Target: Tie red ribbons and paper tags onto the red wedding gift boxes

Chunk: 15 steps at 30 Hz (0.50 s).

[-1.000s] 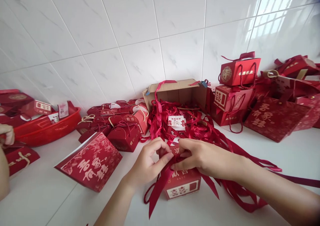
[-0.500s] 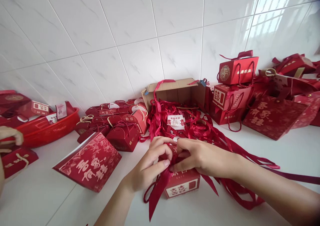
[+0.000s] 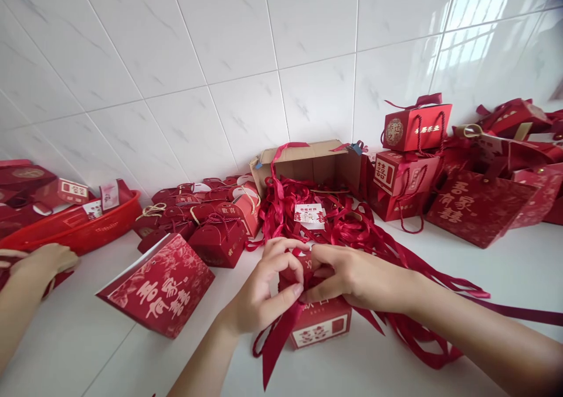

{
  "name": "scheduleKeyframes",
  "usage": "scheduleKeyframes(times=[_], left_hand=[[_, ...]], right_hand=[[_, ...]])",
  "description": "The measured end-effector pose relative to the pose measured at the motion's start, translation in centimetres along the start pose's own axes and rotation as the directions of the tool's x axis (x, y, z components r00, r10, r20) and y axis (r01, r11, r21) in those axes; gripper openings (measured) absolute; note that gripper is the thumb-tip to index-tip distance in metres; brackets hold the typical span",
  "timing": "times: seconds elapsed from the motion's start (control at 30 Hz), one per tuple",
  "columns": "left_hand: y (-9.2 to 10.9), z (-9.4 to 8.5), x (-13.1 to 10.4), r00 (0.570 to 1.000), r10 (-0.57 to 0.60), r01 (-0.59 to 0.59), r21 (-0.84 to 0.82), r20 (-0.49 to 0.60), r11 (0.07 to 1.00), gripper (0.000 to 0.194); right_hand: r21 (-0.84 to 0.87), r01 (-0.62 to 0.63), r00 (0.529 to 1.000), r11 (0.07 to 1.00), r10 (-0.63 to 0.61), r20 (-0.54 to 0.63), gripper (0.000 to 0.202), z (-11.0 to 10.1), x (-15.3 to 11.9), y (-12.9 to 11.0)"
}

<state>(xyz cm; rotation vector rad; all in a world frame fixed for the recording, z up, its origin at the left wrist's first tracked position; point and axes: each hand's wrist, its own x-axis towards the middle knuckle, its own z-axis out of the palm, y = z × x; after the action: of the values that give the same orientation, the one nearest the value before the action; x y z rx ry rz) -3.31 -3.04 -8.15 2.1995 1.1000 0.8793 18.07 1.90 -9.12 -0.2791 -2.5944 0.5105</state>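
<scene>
A small red box (image 3: 323, 326) with a white double-character label stands on the white surface in front of me. My left hand (image 3: 270, 288) pinches a dark red ribbon (image 3: 278, 350) at the top of this box, and one end hangs down past its left side. My right hand (image 3: 347, 274) is closed on the same ribbon from the right, fingertips nearly meeting those of the left. The knot area is mostly hidden by my fingers. A twisted cord loop shows at the box's left.
Behind my hands, red ribbons (image 3: 352, 227) spill from an open cardboard box (image 3: 308, 151). Red gift boxes (image 3: 222, 241) and a flat-sided red bag (image 3: 165, 285) lie left. Another person's hand (image 3: 48, 265) is by a red basin (image 3: 101, 227). Stacked boxes (image 3: 407, 180) stand right.
The other person's hand at the far left has moved right, over the red box there. My own hands have stayed almost in place on the ribbon.
</scene>
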Motion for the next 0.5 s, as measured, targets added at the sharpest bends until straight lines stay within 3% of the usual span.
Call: scheduleKeyframes(times=[0.2, 0.4, 0.5], left_hand=[[-0.20, 0.09, 0.27, 0.993, -0.073, 0.081, -0.089, 0.091, 0.993, 0.008], [-0.54, 0.11, 0.23, 0.999, 0.009, -0.012, 0.079, 0.038, 0.997, 0.008], [-0.46, -0.06, 0.02, 1.000, 0.022, -0.022, 0.035, 0.012, 0.999, 0.005]], right_hand=[[-0.007, 0.030, 0.999, 1.000, -0.030, -0.021, 0.020, -0.20, 0.10, -0.23], [-0.069, 0.070, 0.997, 0.995, -0.071, -0.023, 0.023, -0.02, -0.02, 0.10], [-0.079, 0.108, 0.994, 0.991, -0.109, -0.019, 0.027, -0.04, -0.04, 0.22]])
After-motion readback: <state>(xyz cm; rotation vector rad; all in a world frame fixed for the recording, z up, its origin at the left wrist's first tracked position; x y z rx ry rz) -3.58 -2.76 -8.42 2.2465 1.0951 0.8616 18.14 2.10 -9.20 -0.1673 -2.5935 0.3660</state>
